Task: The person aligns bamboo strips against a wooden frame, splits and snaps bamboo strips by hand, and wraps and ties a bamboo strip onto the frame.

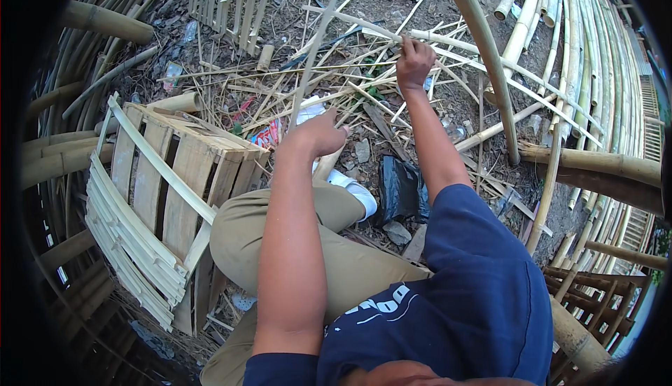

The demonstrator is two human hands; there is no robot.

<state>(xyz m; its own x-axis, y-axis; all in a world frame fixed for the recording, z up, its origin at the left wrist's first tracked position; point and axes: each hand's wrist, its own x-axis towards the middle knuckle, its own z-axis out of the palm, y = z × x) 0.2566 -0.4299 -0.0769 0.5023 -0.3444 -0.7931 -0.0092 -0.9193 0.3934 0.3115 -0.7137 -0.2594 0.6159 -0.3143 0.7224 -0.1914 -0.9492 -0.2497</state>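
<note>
My left hand (322, 132) is closed above my bent knee. A long, pale, slightly blurred bamboo strip (313, 57) runs up and away from it; its lower end is hidden behind the hand. Farther off to the right, my right hand (414, 64) pinches another bamboo strip (357, 22), which sticks out leftward from the fingers. More long split bamboo strips (518, 81) extend to the right just past that hand. Thin bamboo slivers (378, 71) lie scattered on the dirt beneath both hands.
At left stands a slatted wooden crate (150, 158), with a stack of bamboo slats (133, 246) leaning on it. A bamboo pole (483, 50) rises close by my right arm. Long bamboo poles (595, 50) lie at far right. A black plastic bag (402, 190) rests near my knee.
</note>
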